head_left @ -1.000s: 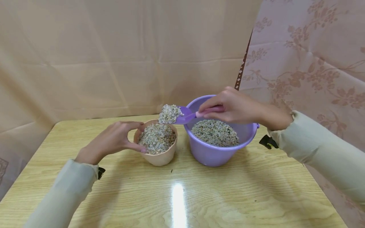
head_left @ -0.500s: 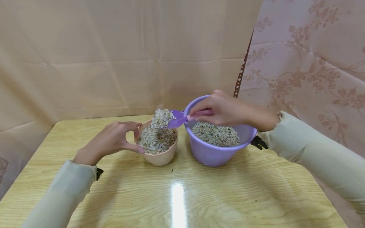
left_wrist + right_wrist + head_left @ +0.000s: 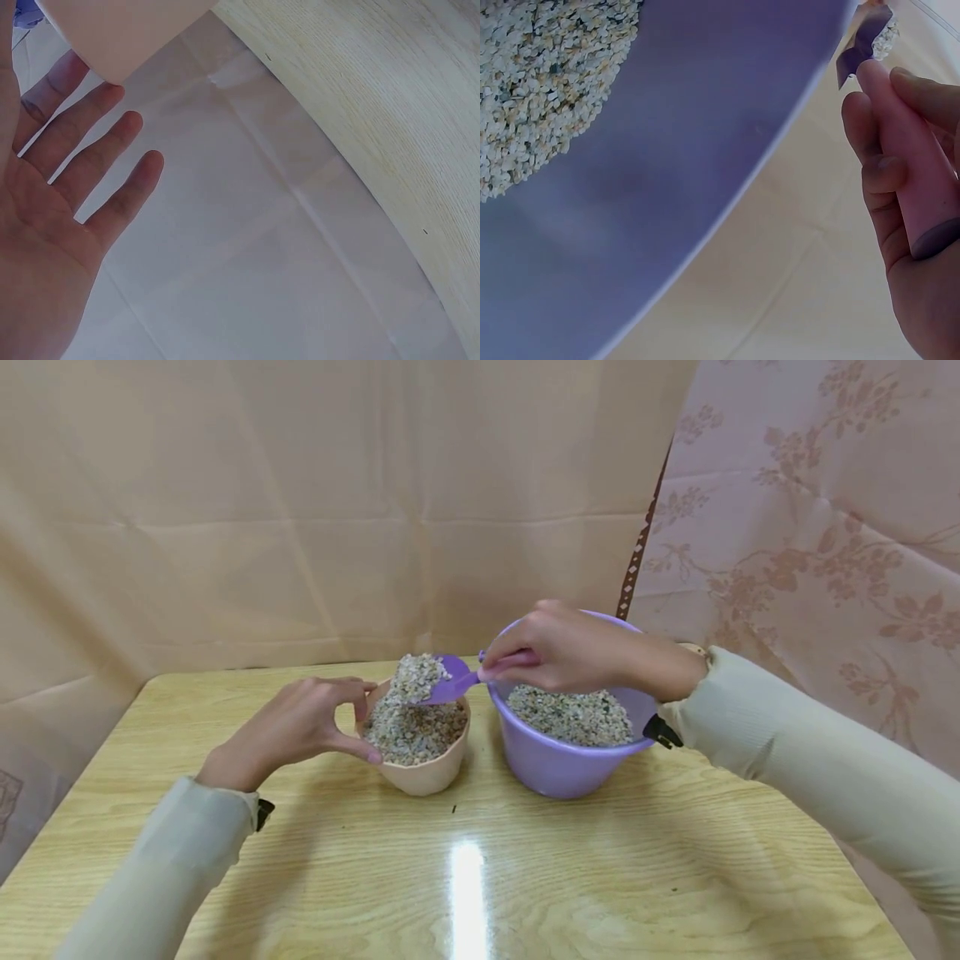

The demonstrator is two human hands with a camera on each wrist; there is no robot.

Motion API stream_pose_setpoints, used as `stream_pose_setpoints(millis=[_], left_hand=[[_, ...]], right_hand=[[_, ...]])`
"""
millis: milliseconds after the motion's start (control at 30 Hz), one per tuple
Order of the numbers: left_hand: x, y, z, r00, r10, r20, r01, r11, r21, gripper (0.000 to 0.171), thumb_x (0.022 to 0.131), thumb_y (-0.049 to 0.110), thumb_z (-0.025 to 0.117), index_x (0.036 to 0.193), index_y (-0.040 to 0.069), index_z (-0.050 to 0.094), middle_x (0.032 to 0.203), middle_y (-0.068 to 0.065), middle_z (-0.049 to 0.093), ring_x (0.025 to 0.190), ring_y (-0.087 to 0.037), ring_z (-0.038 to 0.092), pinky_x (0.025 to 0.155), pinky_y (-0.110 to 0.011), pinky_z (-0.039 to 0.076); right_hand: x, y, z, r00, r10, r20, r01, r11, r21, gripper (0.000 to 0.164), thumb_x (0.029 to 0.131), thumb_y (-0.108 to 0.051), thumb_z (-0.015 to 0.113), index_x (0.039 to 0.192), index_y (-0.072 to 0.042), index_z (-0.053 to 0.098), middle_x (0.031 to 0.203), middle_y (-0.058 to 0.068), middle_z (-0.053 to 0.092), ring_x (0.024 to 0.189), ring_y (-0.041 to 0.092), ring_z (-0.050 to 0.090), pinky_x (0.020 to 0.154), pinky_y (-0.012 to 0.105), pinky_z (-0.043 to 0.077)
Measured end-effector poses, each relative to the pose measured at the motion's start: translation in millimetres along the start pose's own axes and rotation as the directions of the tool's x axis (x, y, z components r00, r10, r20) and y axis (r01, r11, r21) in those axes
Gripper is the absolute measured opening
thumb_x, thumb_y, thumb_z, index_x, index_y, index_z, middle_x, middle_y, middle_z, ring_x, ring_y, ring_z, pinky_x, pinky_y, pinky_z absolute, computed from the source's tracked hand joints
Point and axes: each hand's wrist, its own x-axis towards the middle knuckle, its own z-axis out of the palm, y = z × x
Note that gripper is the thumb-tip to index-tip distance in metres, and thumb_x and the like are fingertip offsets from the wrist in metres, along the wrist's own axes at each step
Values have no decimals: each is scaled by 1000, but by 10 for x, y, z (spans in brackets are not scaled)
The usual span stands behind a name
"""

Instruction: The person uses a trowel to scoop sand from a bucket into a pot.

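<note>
My right hand (image 3: 551, 647) grips the pink handle of a small purple shovel (image 3: 453, 683). Its blade carries a heap of coarse pale gravel (image 3: 417, 678) low over a beige pot (image 3: 426, 777) that is full of gravel. The right wrist view shows the fingers curled round the pink handle (image 3: 909, 161). My left hand (image 3: 300, 727) holds the pot from the left, thumb at the front of the rim and index finger at the back. In the left wrist view the other fingers (image 3: 120, 202) spread out beside the pot's wall (image 3: 127, 30).
A purple bucket (image 3: 551, 772) with gravel in its bottom stands right of the pot, under my right hand and forearm. Both containers are on a wood-grain table (image 3: 360, 877). Beige cloth (image 3: 315, 510) hangs behind it, and flowered cloth (image 3: 817, 552) is at the right.
My right hand has moved left and slightly down with the loaded shovel, bringing the blade from beside the bucket's rim to over the pot. The left hand stays on the pot.
</note>
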Motion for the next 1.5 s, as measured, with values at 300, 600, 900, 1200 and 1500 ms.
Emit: stream_pose_setpoints(millis=[300, 600, 900, 1200, 1500], left_hand=[[18, 2, -4, 1000, 10, 7, -10, 1000, -4, 47, 60, 63, 83, 74, 25, 59, 129, -11, 66, 54, -6, 33, 55, -28, 34], [18, 3, -12, 1000, 14, 0, -14, 1000, -20, 48, 61, 65, 81, 75, 23, 61, 128, -10, 67, 66, -11, 58, 58, -29, 38], [12, 2, -10, 1000, -1, 8, 1, 1000, -17, 48, 61, 66, 80, 75, 24, 62, 128, -11, 66, 56, -7, 26, 54, -28, 33], [4, 10, -11, 1000, -14, 17, 14, 999, -35, 48, 61, 64, 81, 75, 23, 62, 128, -11, 66, 55, -6, 22, 52, -27, 31], [-2, -2, 2, 1000, -3, 6, 3, 1000, -23, 47, 60, 64, 81, 75, 24, 62, 128, -11, 66, 55, -5, 23, 52, -27, 31]], right_hand=[[90, -22, 33, 1000, 5, 13, -5, 1000, 15, 6, 92, -13, 73, 94, -12, 78, 72, -11, 67, 54, 1, 50, 52, 24, 43], [134, -22, 59, 998, 8, 60, -6, 1000, -27, 8, 93, -12, 71, 88, -15, 76, 66, -10, 60, 53, 1, 43, 50, 24, 37], [198, -26, 60, 995, 5, 97, 2, 997, -76, 12, 93, -12, 69, 83, -17, 74, 62, -12, 53, 52, 1, 37, 50, 24, 31], [261, -59, 46, 988, 37, 147, -22, 995, -100, 14, 93, -10, 68, 83, -16, 75, 60, -11, 54, 50, 2, 38, 49, 23, 32], [335, -102, 12, 986, 46, 162, -24, 991, -133, 19, 92, -11, 68, 75, -18, 72, 54, -11, 45, 49, 3, 35, 49, 25, 30]])
